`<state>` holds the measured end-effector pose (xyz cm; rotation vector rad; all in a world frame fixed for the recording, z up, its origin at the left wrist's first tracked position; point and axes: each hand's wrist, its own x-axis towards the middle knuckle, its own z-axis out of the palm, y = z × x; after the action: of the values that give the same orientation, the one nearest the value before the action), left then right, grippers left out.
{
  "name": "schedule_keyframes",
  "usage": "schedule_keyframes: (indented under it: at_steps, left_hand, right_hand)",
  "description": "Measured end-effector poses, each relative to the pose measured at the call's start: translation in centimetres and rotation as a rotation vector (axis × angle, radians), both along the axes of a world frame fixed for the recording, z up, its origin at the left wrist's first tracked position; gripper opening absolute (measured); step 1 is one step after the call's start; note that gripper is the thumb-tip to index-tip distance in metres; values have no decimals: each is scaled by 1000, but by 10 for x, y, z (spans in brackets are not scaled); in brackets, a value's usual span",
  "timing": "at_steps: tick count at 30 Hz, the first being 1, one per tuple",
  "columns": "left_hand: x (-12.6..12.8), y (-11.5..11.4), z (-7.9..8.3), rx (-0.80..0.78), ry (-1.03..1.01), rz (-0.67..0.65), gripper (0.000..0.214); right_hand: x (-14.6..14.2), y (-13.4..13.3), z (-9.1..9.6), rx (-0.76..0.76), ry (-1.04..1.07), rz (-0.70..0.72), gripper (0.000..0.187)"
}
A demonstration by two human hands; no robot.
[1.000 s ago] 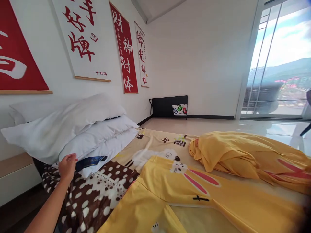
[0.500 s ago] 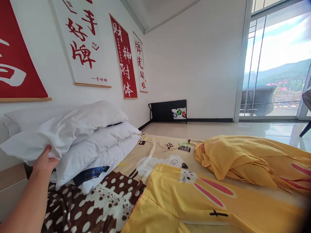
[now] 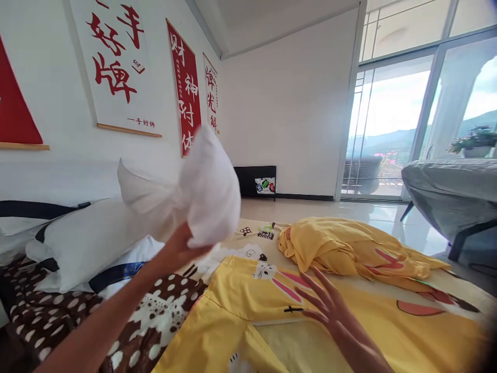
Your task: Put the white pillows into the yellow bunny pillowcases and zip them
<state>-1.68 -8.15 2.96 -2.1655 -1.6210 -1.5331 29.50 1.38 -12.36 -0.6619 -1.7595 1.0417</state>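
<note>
Left hand (image 3: 180, 249): closed on the white pillow (image 3: 209, 191), fingers clamped into its lower edge; the grip cinches the fabric, so the filling bulges in 2 lobes, one toward 10 o'clock and one toward 1 o'clock of the hand. The pillow is held in the air, clear of the bed, just left of frame centre.

Right hand (image 3: 330, 305): open, fingers spread, holding nothing; it hovers palm-down at 5 o'clock of the pillow, over the yellow rabbit-print cover (image 3: 248, 316) — contact with the cloth cannot be confirmed.

Surroundings: 2 stacked pillows (image 3: 85, 243) lie at 9 o'clock against the wall, resting partly on a brown dotted blanket (image 3: 155, 311); a bunched yellow bundle (image 3: 341, 248) sits at 3 o'clock of the held pillow, well apart from both hands; wall scrolls (image 3: 186, 88) hang at 11 o'clock — flat against the wall.
</note>
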Motion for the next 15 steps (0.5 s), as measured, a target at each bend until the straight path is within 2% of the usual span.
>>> schedule_keyframes:
  at_steps: [1,2,3,5,7,9,11,13,15]
  left_hand:
    - [25,4,-21,-60,184,-98,27]
    - [47,7,-42,-116,327,-190,19]
    - [65,12,-63,-191,421,-246,22]
    - [87,19,-99,-212,347,-119,43]
    - [93,23,-129,-212,280,7,49]
    - [89,19,-155,-96,324,118,52]
    - [86,7,-180,152,427,203,53]
    - [89,-7,-203,414,571,152,46]
    - [95,-16,-215,508,739,-24,39]
  right_hand:
    - [-15,2,10,-21,42,69,57]
    - [-32,4,20,-122,147,239,65]
    - [-48,6,27,-221,191,350,69]
    - [-76,10,38,-359,211,299,60]
    - [-95,17,45,-395,211,156,45]
    - [-105,26,54,-346,217,58,31]
    - [-111,33,70,-264,235,24,20]
    - [-119,35,98,-186,272,34,16]
    - [-129,27,136,-110,307,68,15]
